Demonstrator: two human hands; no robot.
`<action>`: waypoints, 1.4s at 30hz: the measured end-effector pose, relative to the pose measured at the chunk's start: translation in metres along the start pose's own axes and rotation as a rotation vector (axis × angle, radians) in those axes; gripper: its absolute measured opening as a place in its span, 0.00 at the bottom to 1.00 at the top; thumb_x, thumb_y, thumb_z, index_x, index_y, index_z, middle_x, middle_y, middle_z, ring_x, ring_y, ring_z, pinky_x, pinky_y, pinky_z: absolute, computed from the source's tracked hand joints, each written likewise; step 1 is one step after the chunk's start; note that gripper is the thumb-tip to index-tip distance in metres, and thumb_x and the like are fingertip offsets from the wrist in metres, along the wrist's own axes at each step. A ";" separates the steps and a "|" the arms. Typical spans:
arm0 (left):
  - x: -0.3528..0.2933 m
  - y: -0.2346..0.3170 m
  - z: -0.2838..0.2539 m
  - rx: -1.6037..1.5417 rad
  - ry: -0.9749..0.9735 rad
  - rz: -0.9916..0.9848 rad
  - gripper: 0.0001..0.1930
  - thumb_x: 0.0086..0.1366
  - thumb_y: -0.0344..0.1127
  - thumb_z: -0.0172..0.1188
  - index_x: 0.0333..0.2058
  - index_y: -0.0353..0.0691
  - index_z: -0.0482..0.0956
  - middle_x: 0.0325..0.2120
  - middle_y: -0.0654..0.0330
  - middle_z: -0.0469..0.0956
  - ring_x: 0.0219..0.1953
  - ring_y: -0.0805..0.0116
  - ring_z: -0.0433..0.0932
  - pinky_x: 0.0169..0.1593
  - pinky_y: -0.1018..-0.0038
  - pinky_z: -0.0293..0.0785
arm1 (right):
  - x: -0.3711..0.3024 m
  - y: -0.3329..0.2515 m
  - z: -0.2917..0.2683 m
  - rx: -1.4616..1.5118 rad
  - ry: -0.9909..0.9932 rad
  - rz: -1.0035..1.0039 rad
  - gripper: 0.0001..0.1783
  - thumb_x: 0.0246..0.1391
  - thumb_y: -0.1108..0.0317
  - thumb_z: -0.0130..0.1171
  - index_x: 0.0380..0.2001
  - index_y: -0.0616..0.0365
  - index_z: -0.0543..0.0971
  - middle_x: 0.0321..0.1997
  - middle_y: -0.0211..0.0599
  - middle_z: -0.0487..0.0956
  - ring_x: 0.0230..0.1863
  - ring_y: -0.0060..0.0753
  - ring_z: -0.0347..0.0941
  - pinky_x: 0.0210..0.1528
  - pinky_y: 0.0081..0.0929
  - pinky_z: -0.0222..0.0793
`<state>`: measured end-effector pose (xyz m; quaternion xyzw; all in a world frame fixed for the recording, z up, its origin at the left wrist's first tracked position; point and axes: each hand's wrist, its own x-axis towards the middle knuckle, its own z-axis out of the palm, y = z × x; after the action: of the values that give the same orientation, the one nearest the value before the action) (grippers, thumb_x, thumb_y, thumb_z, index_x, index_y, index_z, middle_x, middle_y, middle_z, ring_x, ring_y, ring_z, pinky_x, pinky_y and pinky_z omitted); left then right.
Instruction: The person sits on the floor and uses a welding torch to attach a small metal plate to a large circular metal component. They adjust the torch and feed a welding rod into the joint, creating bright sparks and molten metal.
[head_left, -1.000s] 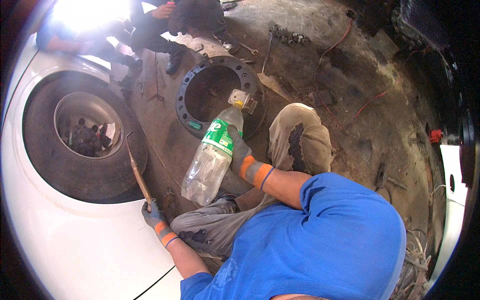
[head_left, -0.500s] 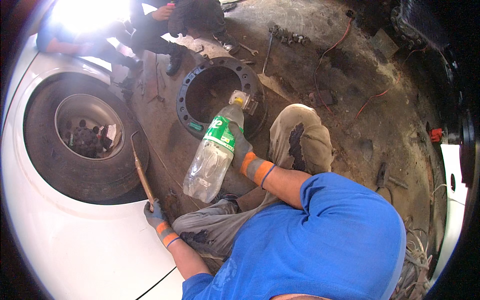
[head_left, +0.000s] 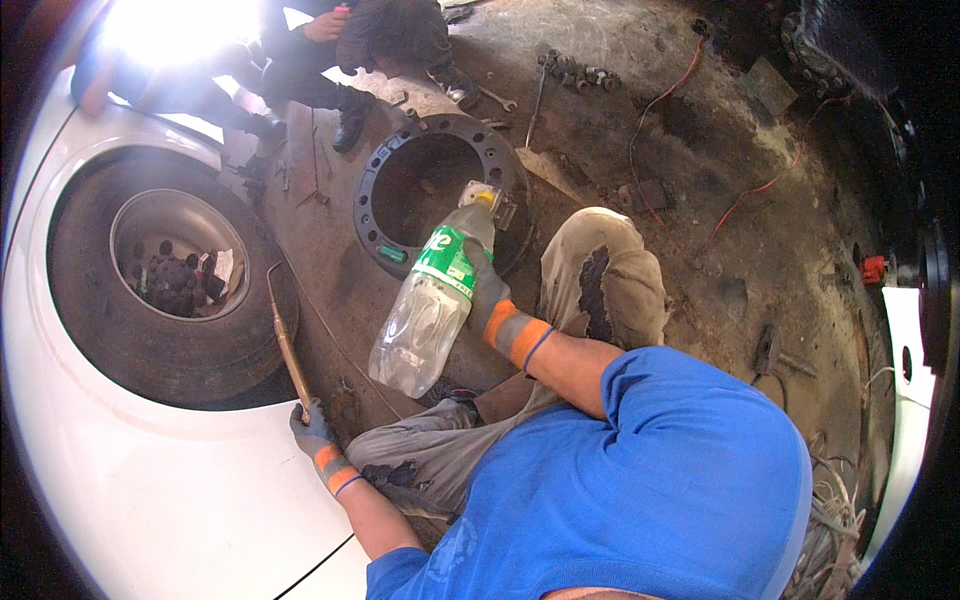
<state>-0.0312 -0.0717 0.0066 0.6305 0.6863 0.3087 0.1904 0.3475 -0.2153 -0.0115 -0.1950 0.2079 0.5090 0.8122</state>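
My right hand point(head_left: 485, 285), in a grey and orange glove, is closed round a transparent plastic bottle point(head_left: 425, 318) with a green label. The bottle tilts, its yellow-capped top pointing away over the near right rim of a round metal drum point(head_left: 372, 195) on the floor. Beside the white vehicle panel, my left hand point(head_left: 312, 425) grips the lower end of a brass-coloured torch point(head_left: 290, 355). The torch's thin tube leads to a hooked tip near the tyre point(head_left: 225, 365). A small green object point(head_left: 392, 254) lies on the drum's rim.
The white vehicle body point(head_left: 170, 480) fills the left side around the wheel. Another person's leg and boot point(head_left: 350, 118) are beyond the drum. A wrench point(head_left: 498, 98), a long rod point(head_left: 536, 105), several metal parts point(head_left: 578, 72) and a red cable point(head_left: 672, 88) lie on the dirty floor.
The bottle has shifted slightly right, and its base has risen a little in the picture. My left hand and the torch have barely moved.
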 end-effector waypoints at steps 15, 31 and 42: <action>0.012 -0.024 -0.004 -0.018 0.023 -0.016 0.31 0.50 0.45 0.70 0.48 0.30 0.73 0.42 0.51 0.77 0.42 0.62 0.75 0.48 0.70 0.71 | 0.004 0.002 -0.003 -0.065 -0.098 0.027 0.24 0.55 0.48 0.57 0.45 0.56 0.75 0.38 0.33 0.80 0.35 0.30 0.78 0.41 0.27 0.74; -0.008 0.023 -0.013 -0.153 -0.068 -0.056 0.26 0.53 0.43 0.66 0.45 0.30 0.74 0.35 0.57 0.76 0.31 0.66 0.73 0.29 0.72 0.71 | -0.130 -0.217 0.051 -0.713 -0.252 -1.085 0.37 0.39 0.69 0.71 0.53 0.63 0.66 0.49 0.40 0.76 0.49 0.32 0.73 0.52 0.33 0.70; -0.030 0.071 -0.006 -0.016 -0.028 -0.166 0.29 0.52 0.43 0.68 0.50 0.36 0.71 0.24 0.60 0.71 0.16 0.74 0.63 0.14 0.77 0.55 | -0.163 -0.365 -0.158 -1.283 0.575 -1.541 0.46 0.32 0.60 0.73 0.56 0.62 0.63 0.50 0.43 0.75 0.51 0.37 0.72 0.53 0.33 0.69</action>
<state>0.0223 -0.1007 0.0543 0.5742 0.7309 0.2885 0.2298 0.5924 -0.5681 -0.0181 -0.7838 -0.0967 -0.1979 0.5806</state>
